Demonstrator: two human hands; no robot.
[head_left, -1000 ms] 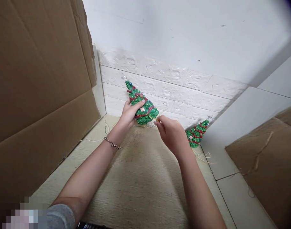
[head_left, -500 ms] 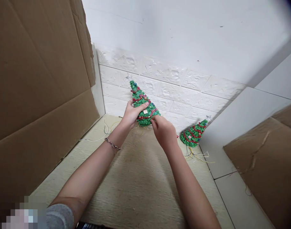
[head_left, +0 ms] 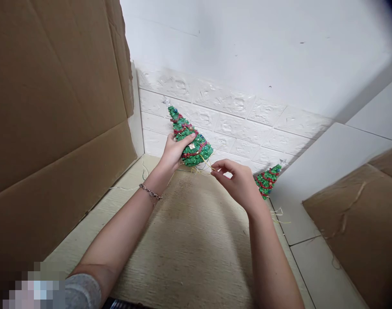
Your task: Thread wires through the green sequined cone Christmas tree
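Note:
A small green beaded Christmas tree with red garlands and a clear star on top stands tilted at the back of the surface. My left hand is wrapped round its middle. My right hand sits just right of the tree's base, thumb and fingers pinched on thin yellowish wire strands that stick out from under the tree. A second, smaller beaded tree stands to the right, partly hidden behind my right hand, with loose wires at its foot.
A tall brown cardboard sheet walls off the left side. A white brick-pattern panel runs along the back. A white board and another cardboard piece close the right. The work surface is pale and textured.
My right hand has drawn back to the right from the tree's base, pulling on the wire strands. The tree leans a little more to the left in my left hand.

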